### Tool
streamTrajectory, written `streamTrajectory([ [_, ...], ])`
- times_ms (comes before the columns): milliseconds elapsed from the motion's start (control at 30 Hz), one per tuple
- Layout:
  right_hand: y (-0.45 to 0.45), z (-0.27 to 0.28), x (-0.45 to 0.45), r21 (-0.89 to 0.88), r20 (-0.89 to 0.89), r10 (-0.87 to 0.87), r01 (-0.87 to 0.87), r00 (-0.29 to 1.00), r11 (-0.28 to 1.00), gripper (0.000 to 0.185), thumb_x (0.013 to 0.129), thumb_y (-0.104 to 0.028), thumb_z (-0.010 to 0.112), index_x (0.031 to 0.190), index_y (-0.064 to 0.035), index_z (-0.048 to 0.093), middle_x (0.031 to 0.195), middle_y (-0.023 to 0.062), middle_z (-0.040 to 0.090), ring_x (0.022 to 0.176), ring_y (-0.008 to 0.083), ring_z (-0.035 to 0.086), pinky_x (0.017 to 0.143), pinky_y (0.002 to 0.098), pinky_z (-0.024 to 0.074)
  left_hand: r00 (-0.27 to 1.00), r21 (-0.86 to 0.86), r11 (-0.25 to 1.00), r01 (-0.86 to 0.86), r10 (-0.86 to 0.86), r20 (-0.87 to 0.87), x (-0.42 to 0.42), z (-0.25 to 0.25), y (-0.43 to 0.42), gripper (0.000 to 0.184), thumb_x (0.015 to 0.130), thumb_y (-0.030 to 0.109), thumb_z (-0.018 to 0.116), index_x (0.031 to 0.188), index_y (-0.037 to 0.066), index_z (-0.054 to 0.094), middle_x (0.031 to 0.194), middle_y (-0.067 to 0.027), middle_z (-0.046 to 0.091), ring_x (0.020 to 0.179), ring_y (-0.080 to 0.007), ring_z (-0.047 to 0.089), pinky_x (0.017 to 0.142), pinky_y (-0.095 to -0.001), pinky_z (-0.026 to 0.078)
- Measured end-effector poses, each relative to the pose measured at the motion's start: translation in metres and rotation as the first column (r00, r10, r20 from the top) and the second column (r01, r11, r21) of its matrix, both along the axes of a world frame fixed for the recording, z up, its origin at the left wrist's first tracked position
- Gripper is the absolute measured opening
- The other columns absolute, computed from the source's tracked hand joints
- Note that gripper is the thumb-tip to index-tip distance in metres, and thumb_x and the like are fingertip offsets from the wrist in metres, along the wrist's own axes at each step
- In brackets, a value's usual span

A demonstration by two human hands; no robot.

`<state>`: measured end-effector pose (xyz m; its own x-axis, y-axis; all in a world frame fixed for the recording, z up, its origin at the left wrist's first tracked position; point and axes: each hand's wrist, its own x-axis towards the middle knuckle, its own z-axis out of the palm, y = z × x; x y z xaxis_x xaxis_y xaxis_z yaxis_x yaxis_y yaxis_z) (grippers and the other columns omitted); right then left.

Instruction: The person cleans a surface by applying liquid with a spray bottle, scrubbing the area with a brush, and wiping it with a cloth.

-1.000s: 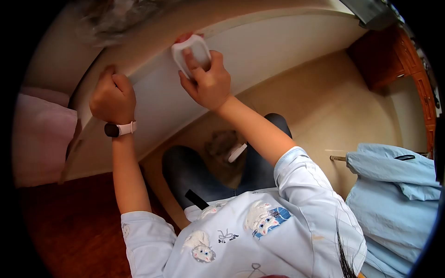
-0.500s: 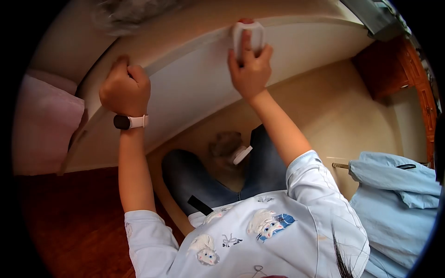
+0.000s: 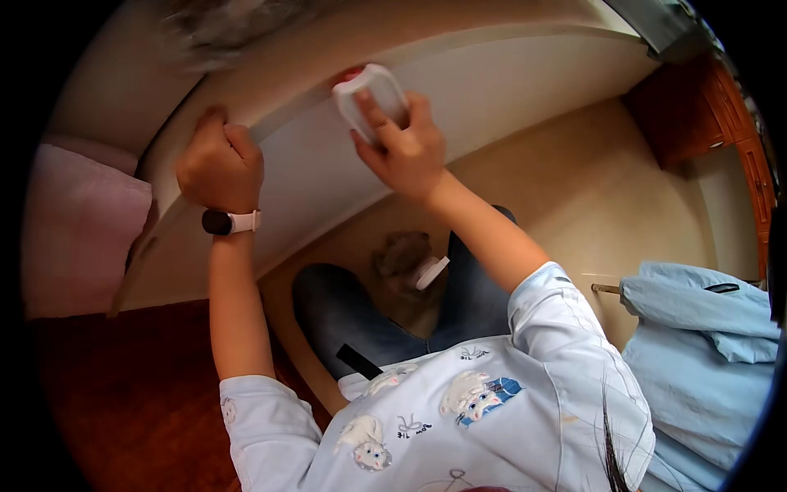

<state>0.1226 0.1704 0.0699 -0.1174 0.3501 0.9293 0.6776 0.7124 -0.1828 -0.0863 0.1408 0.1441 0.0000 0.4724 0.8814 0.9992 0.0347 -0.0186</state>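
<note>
A white tool with a red tip (image 3: 379, 90) is in my right hand (image 3: 406, 152), with one finger stretched along its top. Its red end meets the pale edge of a long curved board (image 3: 492, 37). On the same edge, farther left, rests my left hand (image 3: 220, 168), its fingers curled; what they hold, if anything, is hidden. A watch with a pink band (image 3: 233, 222) is on the left wrist.
Beyond the board lies crumpled clear plastic (image 3: 217, 33). Pink cloth (image 3: 86, 234) hangs at the left. Between the knees are a blurred brown bundle and a white object (image 3: 432, 272). Light blue cloth (image 3: 697, 369) and a wooden cabinet (image 3: 680, 115) stand at the right.
My right hand moved right along the edge with the tool, then came back left. My left hand stays at the edge, curled, with only a slight shift in the view.
</note>
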Motion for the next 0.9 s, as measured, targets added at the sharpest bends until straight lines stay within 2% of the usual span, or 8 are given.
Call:
streamTrajectory([
  [67, 0.008, 0.003, 0.014, -0.083, -0.053, -0.163, 0.159, 0.985, 0.984, 0.063, 0.066, -0.026, 0.073, 0.126, -0.0257, 0.055, 0.089, 0.0134, 0.050, 0.061, 0.0209, 0.052, 0.047, 0.0314, 0.0461, 1.000, -0.012, 1.000, -0.003, 0.003, -0.003, -0.001, 0.001, 0.001, 0.030, 0.076, 0.016, 0.045, 0.091, 0.011, 0.070, 0.080, -0.0123, 0.067, 0.064, -0.0307, 0.062, 0.057, -0.0391, 0.049],
  [300, 0.004, 0.003, 0.002, 0.005, -0.011, -0.070, 0.070, 0.997, 0.998, 0.061, 0.070, -0.025, 0.070, 0.129, -0.0200, 0.052, 0.091, 0.0155, 0.049, 0.059, 0.0219, 0.052, 0.048, 0.0327, 0.0473, 1.000, 0.008, 1.000, 0.023, -0.023, 0.021, 0.008, 0.003, -0.003, 0.023, 0.074, 0.012, 0.047, 0.085, 0.007, 0.066, 0.078, -0.0094, 0.064, 0.058, -0.0308, 0.059, 0.051, -0.0394, 0.046],
  [433, 0.001, 0.004, -0.001, -0.221, -0.239, -0.218, 0.166, 0.946, 0.961, 0.063, 0.069, -0.027, 0.071, 0.129, -0.0204, 0.052, 0.096, 0.0171, 0.049, 0.062, 0.0240, 0.053, 0.051, 0.0344, 0.0484, 0.998, -0.075, 0.997, -0.007, 0.011, 0.054, 0.008, 0.004, -0.003, 0.030, 0.079, 0.016, 0.044, 0.097, 0.010, 0.068, 0.086, -0.0118, 0.066, 0.068, -0.0326, 0.062, 0.060, -0.0409, 0.048],
  [633, 0.001, 0.002, 0.001, -0.136, -0.116, -0.162, 0.146, 0.980, 0.980, 0.058, 0.075, -0.027, 0.067, 0.130, -0.0182, 0.051, 0.095, 0.0174, 0.048, 0.065, 0.0250, 0.051, 0.053, 0.0346, 0.0480, 0.998, -0.120, 0.993, -0.003, 0.010, 0.061, 0.009, 0.007, -0.008, 0.029, 0.080, 0.016, 0.044, 0.098, 0.009, 0.066, 0.087, -0.0113, 0.066, 0.070, -0.0338, 0.062, 0.063, -0.0424, 0.048],
  [700, 0.005, 0.006, 0.014, -0.378, -0.396, -0.305, 0.149, 0.866, 0.913, 0.057, 0.079, -0.029, 0.063, 0.132, -0.0119, 0.048, 0.092, 0.0144, 0.048, 0.067, 0.0237, 0.051, 0.055, 0.0325, 0.0467, 1.000, -0.090, 0.996, 0.000, 0.002, 0.017, 0.010, 0.007, -0.007, 0.026, 0.079, 0.014, 0.044, 0.095, 0.007, 0.064, 0.085, -0.0105, 0.065, 0.069, -0.0326, 0.061, 0.060, -0.0410, 0.047],
  [767, 0.005, 0.011, 0.020, -0.423, -0.512, -0.272, 0.037, 0.815, 0.905, 0.061, 0.084, -0.031, 0.057, 0.137, -0.0063, 0.038, 0.090, 0.0119, 0.048, 0.072, 0.0224, 0.050, 0.063, 0.0320, 0.0456, 0.999, -0.063, 0.998, 0.017, -0.019, -0.029, 0.012, 0.008, -0.005, 0.023, 0.078, 0.012, 0.045, 0.092, 0.005, 0.062, 0.083, -0.0097, 0.063, 0.067, -0.0314, 0.060, 0.058, -0.0397, 0.046],
  [833, 0.011, 0.009, 0.021, -0.303, -0.727, -0.007, -0.312, 0.686, 0.901, 0.067, 0.086, -0.032, 0.055, 0.141, -0.0052, 0.029, 0.090, 0.0120, 0.050, 0.077, 0.0226, 0.050, 0.070, 0.0316, 0.0446, 0.999, -0.038, 0.999, 0.031, -0.033, -0.043, 0.012, 0.008, -0.007, 0.024, 0.078, 0.013, 0.044, 0.092, 0.005, 0.062, 0.084, -0.0097, 0.064, 0.068, -0.0315, 0.060, 0.058, -0.0399, 0.046],
  [900, 0.004, 0.011, 0.024, -0.364, -0.676, -0.020, -0.310, 0.737, 0.879, 0.075, 0.085, -0.027, 0.056, 0.145, -0.0071, 0.016, 0.099, 0.0147, 0.053, 0.087, 0.0238, 0.053, 0.079, 0.0334, 0.0444, 0.998, -0.043, 0.998, 0.036, -0.039, -0.050, 0.012, 0.008, -0.009, 0.024, 0.078, 0.013, 0.044, 0.092, 0.005, 0.062, 0.084, -0.0097, 0.064, 0.068, -0.0314, 0.060, 0.058, -0.0401, 0.046],
])
